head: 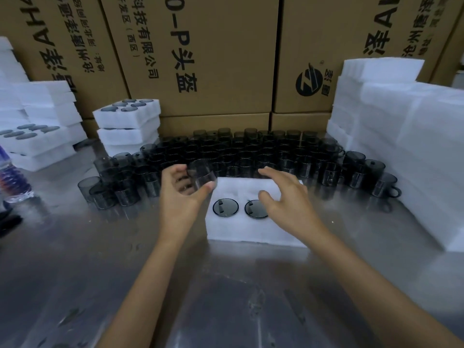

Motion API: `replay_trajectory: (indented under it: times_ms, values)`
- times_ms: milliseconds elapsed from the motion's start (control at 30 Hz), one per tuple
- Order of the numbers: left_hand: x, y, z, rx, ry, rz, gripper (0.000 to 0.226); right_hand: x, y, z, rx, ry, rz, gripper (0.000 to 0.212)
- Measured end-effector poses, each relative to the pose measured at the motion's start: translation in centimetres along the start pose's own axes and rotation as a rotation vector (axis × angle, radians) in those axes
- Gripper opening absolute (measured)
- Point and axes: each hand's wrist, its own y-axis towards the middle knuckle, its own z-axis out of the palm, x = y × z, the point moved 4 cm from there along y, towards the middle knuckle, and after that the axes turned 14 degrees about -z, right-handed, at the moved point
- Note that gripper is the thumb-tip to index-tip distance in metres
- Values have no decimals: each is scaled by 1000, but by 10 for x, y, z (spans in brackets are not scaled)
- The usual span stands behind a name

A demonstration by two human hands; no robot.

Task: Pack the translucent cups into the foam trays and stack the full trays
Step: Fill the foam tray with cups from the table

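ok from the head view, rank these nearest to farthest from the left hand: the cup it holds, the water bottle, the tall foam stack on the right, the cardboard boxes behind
1. Cup, gripped in the left hand.
2. Water bottle, at the table's left edge.
3. Tall foam stack on the right and cardboard boxes at the back: too close to call.

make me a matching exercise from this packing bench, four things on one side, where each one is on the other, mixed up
Things:
1. left hand
2. right hand
3. water bottle
4. stack of empty foam trays

Places or states:
A. at the left edge of the table
B. piled along the right side of the table
C. gripping a translucent cup above the foam tray
D. fingers spread over the foam tray, holding nothing

Pairs: 1-C, 2-D, 3-A, 4-B
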Motion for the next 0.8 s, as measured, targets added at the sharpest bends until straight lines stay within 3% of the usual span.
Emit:
replay_trajectory:
  times_ms: [67,133,333,433,567,667,800]
  values:
    - [2,8,14,138,-81,-68,58,-14,16,0,163,-138,108,56]
    - [5,17,22,283,-108,-135,59,-26,32,-5,230,-94,231,58]
    - [8,41,37,678,-219,-322,62,-12,79,3,317,570,235,46]
    - [6,48,45,789,-326,-308,48,-6,87,11,371,639,172,34]
    - [11,58,48,691,-427,-282,38,-9,87,17,249,533,127,27]
    - [16,62,49,534,-305,-231,22,-10,82,24,87,362,125,19]
    - [15,57,56,499,-132,-239,49,-2,72,34,28,65,29,29]
